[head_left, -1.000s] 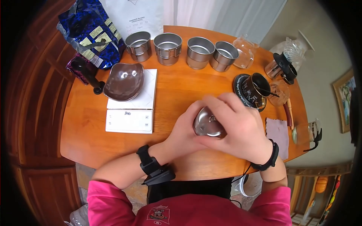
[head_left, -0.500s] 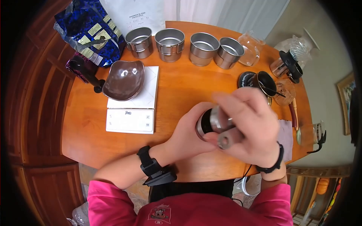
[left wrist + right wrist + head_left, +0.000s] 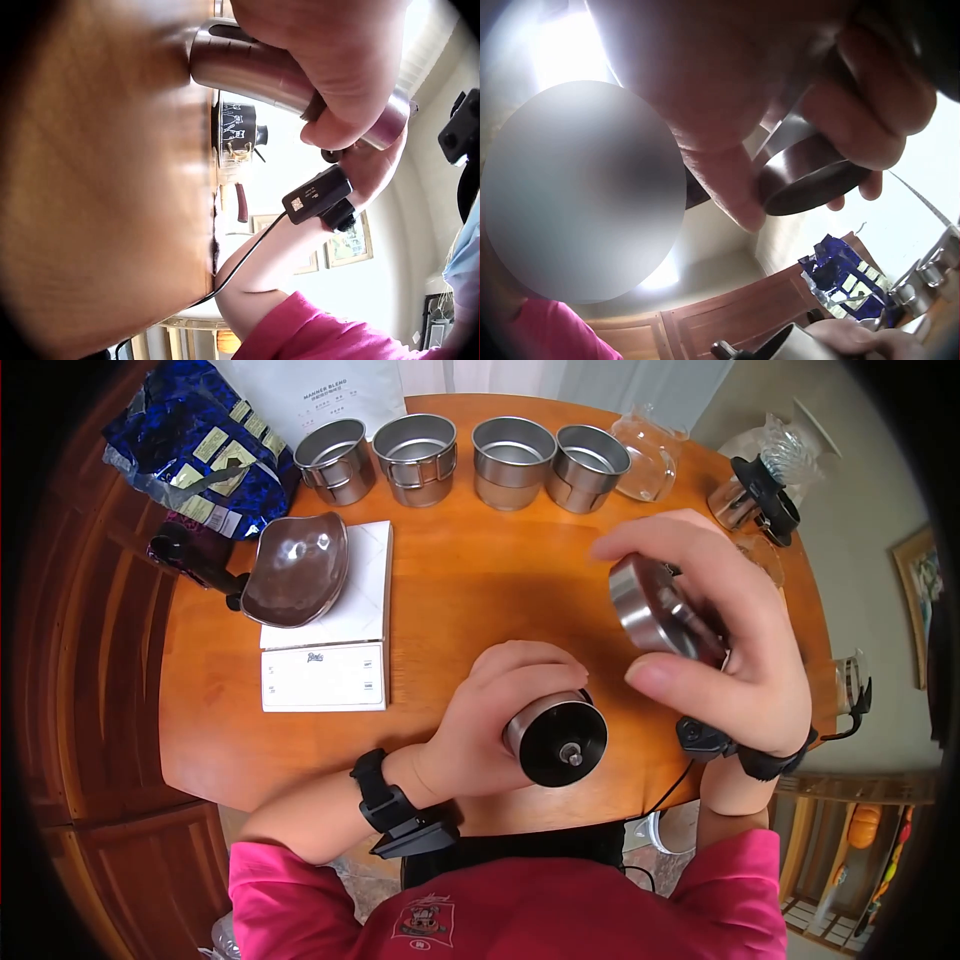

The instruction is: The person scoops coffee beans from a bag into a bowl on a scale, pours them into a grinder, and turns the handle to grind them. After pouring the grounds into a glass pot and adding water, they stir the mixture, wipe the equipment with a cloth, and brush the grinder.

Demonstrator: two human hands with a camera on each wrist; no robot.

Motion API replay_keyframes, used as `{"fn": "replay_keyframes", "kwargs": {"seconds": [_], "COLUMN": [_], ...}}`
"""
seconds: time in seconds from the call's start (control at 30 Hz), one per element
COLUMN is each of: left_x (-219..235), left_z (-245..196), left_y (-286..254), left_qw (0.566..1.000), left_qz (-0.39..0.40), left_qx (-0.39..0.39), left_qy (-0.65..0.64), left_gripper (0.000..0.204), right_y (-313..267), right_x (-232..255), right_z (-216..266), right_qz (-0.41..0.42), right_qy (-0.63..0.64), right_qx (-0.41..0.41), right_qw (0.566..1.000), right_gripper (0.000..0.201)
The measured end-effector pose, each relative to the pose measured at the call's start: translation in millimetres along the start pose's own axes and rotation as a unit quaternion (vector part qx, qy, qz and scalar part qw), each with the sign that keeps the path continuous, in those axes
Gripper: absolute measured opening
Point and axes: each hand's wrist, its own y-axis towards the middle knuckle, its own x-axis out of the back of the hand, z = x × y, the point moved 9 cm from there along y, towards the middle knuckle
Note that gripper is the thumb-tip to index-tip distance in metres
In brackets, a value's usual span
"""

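Observation:
In the head view my left hand grips the steel body of a hand coffee grinder, with its mouth tilted toward me. The mouth is black inside, and a small metal shaft stands in its middle. Up and to the right, my right hand holds the grinder's round steel lid, apart from the body, with fingers and thumb around it. The crank handle on the lid runs back toward the palm, which partly hides it. In the left wrist view the steel body slants close over the table.
At the left a brown bowl sits on a white scale. Several steel cups line the table's back, with a blue bag behind them. A black dripper stands back right. A cable hangs from my right wrist.
My right hand has lifted the lid with its crank off the grinder and moved it up and right. The left hand has tilted the body so its mouth shows.

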Motion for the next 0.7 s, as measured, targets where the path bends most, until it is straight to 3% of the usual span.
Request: {"fn": "replay_keyframes", "kwargs": {"seconds": [0.07, 0.1, 0.13, 0.2, 0.23, 0.27, 0.33, 0.37, 0.4, 0.47, 0.63, 0.7], "left_x": [0, 1, 1, -1, 0, 1, 2, -5, -5, -9, -8, 2], "left_z": [0, 0, 0, 4, 4, 2, 14, 25, 25, 40, 48, 36], "left_y": [-1, 0, 1, 1, 1, 1, -2, -5, -6, -16, -15, -9], "left_qw": [1.000, 1.000, 1.000, 1.000, 0.999, 0.999, 0.989, 0.984, 0.984, 0.940, 0.945, 0.964], "left_qz": [0.001, 0.002, 0.003, -0.006, -0.016, -0.016, -0.021, 0.025, 0.024, 0.001, 0.009, -0.032], "left_qx": [0.004, 0.003, 0.001, -0.006, -0.014, -0.014, 0.094, 0.145, 0.144, 0.234, 0.238, 0.183], "left_qy": [-0.001, -0.003, -0.005, -0.015, -0.025, -0.025, -0.116, -0.104, -0.103, -0.249, -0.226, -0.191], "left_gripper": [0.049, 0.051, 0.053, 0.054, 0.056, 0.056, 0.056, 0.058, 0.058, 0.058, 0.056, 0.062], "right_y": [0, -2, -2, 3, 5, 5, 1, -3, -4, -8, -9, -7], "right_x": [6, 5, 5, -2, -7, -13, -27, -33, -40, -52, -52, -50], "right_z": [-14, -20, -23, -17, -1, 4, 15, 17, 20, 20, 15, 12], "right_qz": [-0.065, -0.064, -0.063, 0.007, 0.041, 0.073, 0.077, 0.060, 0.077, 0.127, 0.108, 0.091], "right_qy": [0.122, 0.177, 0.177, 0.131, 0.040, 0.042, 0.053, 0.024, -0.002, -0.039, -0.075, -0.101], "right_qx": [-0.066, -0.132, -0.133, -0.037, 0.084, 0.096, 0.139, 0.108, 0.088, 0.063, 0.035, 0.029], "right_qw": [0.988, 0.973, 0.973, 0.991, 0.995, 0.992, 0.986, 0.992, 0.993, 0.989, 0.991, 0.990], "right_gripper": [0.057, 0.059, 0.059, 0.060, 0.061, 0.060, 0.059, 0.057, 0.055, 0.054, 0.054, 0.054]}}
